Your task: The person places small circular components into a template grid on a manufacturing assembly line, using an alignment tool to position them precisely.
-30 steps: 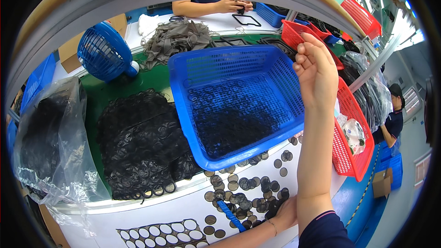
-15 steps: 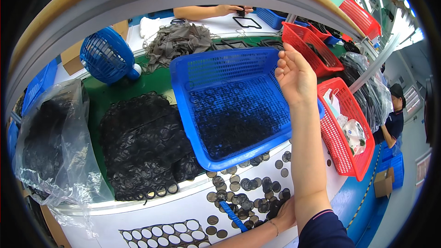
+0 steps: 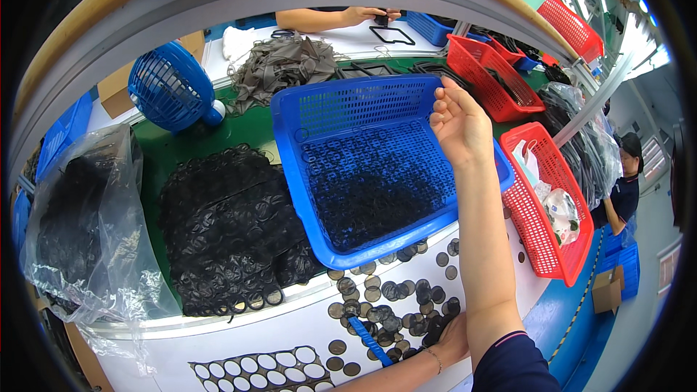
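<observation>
My right hand (image 3: 462,129) is raised over the right rim of a blue perforated basket (image 3: 341,260). Its palm faces up, the fingers are loosely bent, and nothing shows in them. Thin black rings (image 3: 377,203) lie in the basket, heaped toward its near side. Low on the white table, my left hand (image 3: 454,340) curls around a small dark stack of discs (image 3: 435,330); its fingertips are partly hidden. Round smoky discs (image 3: 390,290) lie scattered beside it, with a blue strip-like tool (image 3: 369,340) among them. A dark sheet with round holes (image 3: 258,370) lies at the near left.
Black ring sheets (image 3: 225,232) are piled left of the basket, beside a clear plastic bag (image 3: 94,225) of black material. A blue fan (image 3: 170,87) and grey scraps (image 3: 287,69) stand behind. Red baskets (image 3: 534,225) line the right. Other people work across the table and far right.
My right hand has shifted slightly left and down over the basket rim. My left hand stays by the discs. The whole view has moved a little.
</observation>
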### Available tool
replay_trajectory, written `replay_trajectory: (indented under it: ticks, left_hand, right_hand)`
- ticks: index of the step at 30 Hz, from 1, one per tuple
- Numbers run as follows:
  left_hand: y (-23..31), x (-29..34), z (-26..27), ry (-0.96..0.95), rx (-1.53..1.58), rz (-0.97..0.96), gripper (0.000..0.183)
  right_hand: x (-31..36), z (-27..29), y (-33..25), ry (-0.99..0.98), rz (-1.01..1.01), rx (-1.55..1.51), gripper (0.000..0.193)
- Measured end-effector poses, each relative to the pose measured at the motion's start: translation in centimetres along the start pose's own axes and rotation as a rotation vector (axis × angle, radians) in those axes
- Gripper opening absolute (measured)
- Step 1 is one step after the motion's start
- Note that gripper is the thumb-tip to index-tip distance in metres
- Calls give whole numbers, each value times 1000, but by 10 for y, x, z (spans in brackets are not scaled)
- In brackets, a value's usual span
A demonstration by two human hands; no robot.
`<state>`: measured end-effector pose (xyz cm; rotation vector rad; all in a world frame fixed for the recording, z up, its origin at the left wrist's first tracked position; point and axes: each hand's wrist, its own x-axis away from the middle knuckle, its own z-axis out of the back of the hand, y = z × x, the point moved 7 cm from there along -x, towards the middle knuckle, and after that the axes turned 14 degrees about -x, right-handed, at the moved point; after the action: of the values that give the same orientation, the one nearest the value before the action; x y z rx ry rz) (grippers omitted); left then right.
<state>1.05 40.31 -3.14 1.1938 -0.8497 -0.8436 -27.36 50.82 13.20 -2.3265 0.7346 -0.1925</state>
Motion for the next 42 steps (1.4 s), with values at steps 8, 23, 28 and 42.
replay_trajectory:
  ticks: [8, 23, 28, 42]
  left_hand:
    - [11, 1, 4, -103, -133, -16, 28]
    - [7, 0, 0, -76, -100, -33, 26]
    - [7, 2, 1, -21, -49, -30, 25]
    - [-4, -4, -15, -61, -91, -60, 24]
  right_hand:
    - [-6, 10, 11, 54, -55, -33, 28]
    - [-7, 15, 15, 60, -58, -3, 31]
    - [-6, 14, 15, 59, -52, 12, 32]
    - [-6, 15, 15, 66, -41, 39, 32]
